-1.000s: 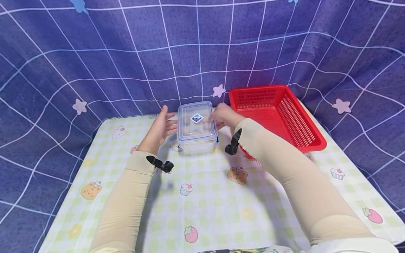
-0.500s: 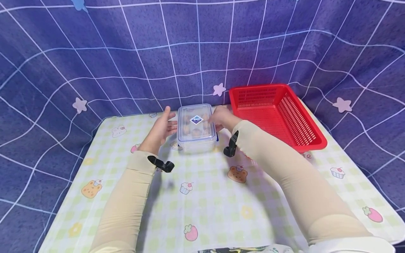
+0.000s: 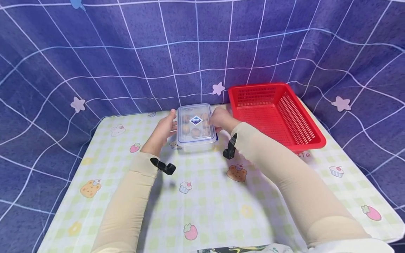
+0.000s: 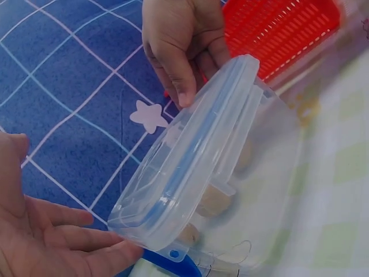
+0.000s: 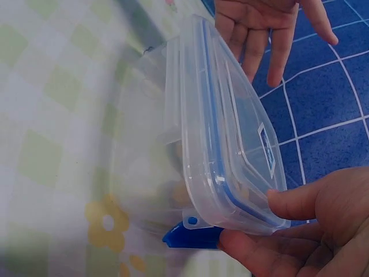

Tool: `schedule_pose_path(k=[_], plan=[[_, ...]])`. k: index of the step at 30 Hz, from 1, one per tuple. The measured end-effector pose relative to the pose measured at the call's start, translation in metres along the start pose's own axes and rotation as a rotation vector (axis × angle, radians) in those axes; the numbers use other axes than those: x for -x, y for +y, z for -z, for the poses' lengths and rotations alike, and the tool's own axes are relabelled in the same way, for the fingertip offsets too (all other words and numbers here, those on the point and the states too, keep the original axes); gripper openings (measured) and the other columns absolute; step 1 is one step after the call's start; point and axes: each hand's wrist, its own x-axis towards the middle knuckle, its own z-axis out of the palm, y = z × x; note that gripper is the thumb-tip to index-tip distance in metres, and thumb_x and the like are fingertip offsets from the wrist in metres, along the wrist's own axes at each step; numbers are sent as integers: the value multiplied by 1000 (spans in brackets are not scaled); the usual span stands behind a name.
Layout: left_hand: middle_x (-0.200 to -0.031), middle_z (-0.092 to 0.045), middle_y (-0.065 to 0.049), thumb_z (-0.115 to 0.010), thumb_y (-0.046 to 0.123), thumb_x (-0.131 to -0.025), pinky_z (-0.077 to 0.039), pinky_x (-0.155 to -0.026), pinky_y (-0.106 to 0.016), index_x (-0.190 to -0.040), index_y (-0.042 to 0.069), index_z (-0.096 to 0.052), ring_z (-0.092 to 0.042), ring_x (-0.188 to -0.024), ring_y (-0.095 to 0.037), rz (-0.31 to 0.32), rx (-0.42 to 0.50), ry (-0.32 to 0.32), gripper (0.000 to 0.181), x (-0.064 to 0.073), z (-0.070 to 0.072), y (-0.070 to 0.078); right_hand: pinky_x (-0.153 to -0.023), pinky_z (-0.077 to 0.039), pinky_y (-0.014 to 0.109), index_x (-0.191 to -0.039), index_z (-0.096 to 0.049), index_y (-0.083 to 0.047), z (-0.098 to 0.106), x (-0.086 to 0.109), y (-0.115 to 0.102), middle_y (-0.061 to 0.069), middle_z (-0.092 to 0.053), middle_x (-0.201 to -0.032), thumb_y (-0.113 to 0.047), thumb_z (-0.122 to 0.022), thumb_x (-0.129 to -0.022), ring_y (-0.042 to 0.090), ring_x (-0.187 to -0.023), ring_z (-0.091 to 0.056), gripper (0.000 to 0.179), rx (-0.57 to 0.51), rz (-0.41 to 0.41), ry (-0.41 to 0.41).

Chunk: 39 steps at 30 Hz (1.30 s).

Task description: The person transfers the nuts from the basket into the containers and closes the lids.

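A clear plastic food container (image 3: 197, 148) stands on the table near the back, its lid (image 3: 188, 139) lying over the top. The lid has a blue seal line and a diamond label (image 3: 195, 120). Through the clear plastic show several brown, roundish things (image 4: 213, 200). My right hand (image 3: 222, 118) pinches the lid's right edge, thumb on top and fingers beneath, beside a blue latch (image 5: 193, 237) that hangs unfastened. My left hand (image 3: 164, 130) is at the opposite side, fingers extended and fingertips right at the lid's edge. Another blue latch (image 4: 176, 265) shows below those fingertips.
A red plastic basket (image 3: 311, 138) with slotted walls stands just right of the container, behind my right forearm. A checked cloth (image 3: 205, 196) with printed cartoons covers the table. A blue grid-patterned curtain (image 3: 142, 59) hangs along the back edge.
The lid has come down slightly onto the container, and the brown things show more clearly through it. My left hand has moved a little right, closer to the lid; my right hand keeps its hold.
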Motion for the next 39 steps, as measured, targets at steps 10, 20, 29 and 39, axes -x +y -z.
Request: schedule_pose_path(k=[10, 20, 29, 39], plan=[[-164, -26, -21, -32, 57, -105, -17, -122, -56, -161, 9, -24, -21, -151, -41, -171, -598, 143, 75, -1, -9, -4, -103, -47, 49, -151, -40, 0, -9, 16, -13, 17, -57, -143, -41, -52, -100, 34, -127, -56, 67, 286, 108, 212], [-163, -4, -36, -34, 50, -106, -12, -119, -67, -162, 18, -24, -1, -150, -54, -233, -795, 306, 66, -9, -20, -24, -118, -25, 59, -161, -23, -9, -44, 9, -13, 17, -29, -163, -47, -43, -103, 43, -148, -28, 72, 282, 80, 335], [-165, 9, -28, -25, 55, -105, -8, -118, -69, -163, 31, -20, 8, -151, -50, -173, -833, 251, 63, -13, -28, -36, -119, -22, 61, -163, -24, -22, -57, 7, 18, 17, -25, -165, -51, -34, -104, 45, -150, -22, 66, 300, 92, 325], [-161, 29, -24, -16, 70, -100, 9, -116, -70, -163, 37, -11, 30, -146, -45, -141, -913, 191, 71, -12, -23, -33, -120, -14, 64, -164, -13, -30, -56, -3, 27, 19, -15, -168, -61, -25, -102, 48, -152, -8, 70, 249, 122, 254]])
